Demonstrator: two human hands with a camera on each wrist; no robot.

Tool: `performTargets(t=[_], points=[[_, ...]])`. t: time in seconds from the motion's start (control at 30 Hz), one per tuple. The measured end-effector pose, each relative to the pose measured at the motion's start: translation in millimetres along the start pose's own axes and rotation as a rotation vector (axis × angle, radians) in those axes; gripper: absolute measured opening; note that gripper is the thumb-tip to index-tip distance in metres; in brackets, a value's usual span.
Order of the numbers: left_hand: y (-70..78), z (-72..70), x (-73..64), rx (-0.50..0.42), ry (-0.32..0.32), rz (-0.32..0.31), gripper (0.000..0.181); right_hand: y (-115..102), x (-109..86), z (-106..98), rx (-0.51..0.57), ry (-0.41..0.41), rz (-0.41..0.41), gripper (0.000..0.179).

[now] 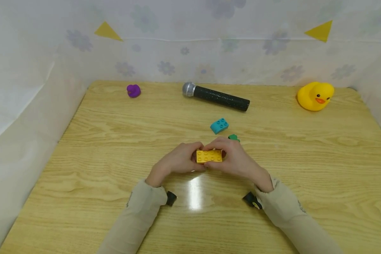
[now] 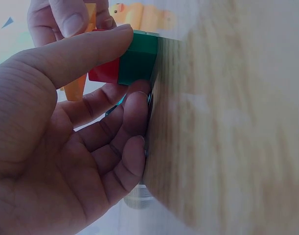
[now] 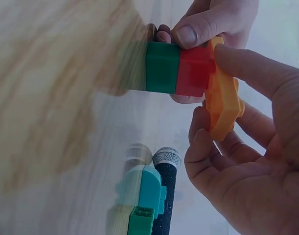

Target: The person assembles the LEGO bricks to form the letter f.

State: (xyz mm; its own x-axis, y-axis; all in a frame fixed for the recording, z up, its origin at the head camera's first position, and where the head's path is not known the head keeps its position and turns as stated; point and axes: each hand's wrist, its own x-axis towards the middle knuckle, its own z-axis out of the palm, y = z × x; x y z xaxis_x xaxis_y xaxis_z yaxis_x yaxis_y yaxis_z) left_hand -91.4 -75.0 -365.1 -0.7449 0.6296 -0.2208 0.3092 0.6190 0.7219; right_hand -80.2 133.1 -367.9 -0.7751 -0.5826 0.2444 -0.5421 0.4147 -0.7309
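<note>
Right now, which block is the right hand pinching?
The yellow block, the only yellow one. The left hand holds the red block and green block under it; the blue block and other green block are in neither hand.

No words, labels, brands, numbers or signs can be read in any of the three views.

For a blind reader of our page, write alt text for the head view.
A person's left hand and right hand meet around a yellow brick at a wood-grain table. Beyond them lie a blue brick, green brick, black microphone, small purple toy and yellow duck.
</note>
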Motion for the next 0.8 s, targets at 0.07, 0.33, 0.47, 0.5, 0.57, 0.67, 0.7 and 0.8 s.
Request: performTargets(t=[0.07,0.33,0.47,0.5,0.57,0.67,0.7,0.8], points=[[0.5,-0.1,-0.2,0.003,0.002,-0.003,0.037,0.1,0.0,0.4,-0.001,0.000,0.001,0.031],[1.3,-0.6,0.2,0.014,-0.005,-0.015,0.037,-2.4,0.0,0.9,-0.012,-0.006,0.027,0.033],[0.8,-0.7,0.2,0.017,0.003,-0.004,0.037,-4.0,1.1,1.3,-0.041,-0.003,0.024,0.032],[0.7,-0.7,0.1,0.018,0.004,-0.002,0.037,-4.3,1.3,1.3,-0.050,-0.003,0.023,0.032],[0.5,-0.6,0.0,0.019,0.005,0.003,0.037,-4.9,1.4,1.2,-0.062,-0.001,0.024,0.032],[0.3,-0.3,-0.2,0.017,0.000,0.006,0.037,-5.5,1.0,1.1,-0.064,-0.001,0.032,0.033],[0.2,-0.3,-0.2,0.015,0.000,0.007,0.037,-5.6,0.8,1.1,-0.062,-0.002,0.032,0.033],[0.1,-0.7,-0.3,0.011,0.000,0.009,0.037,-5.5,0.9,1.2,-0.057,0.000,0.028,0.033]])
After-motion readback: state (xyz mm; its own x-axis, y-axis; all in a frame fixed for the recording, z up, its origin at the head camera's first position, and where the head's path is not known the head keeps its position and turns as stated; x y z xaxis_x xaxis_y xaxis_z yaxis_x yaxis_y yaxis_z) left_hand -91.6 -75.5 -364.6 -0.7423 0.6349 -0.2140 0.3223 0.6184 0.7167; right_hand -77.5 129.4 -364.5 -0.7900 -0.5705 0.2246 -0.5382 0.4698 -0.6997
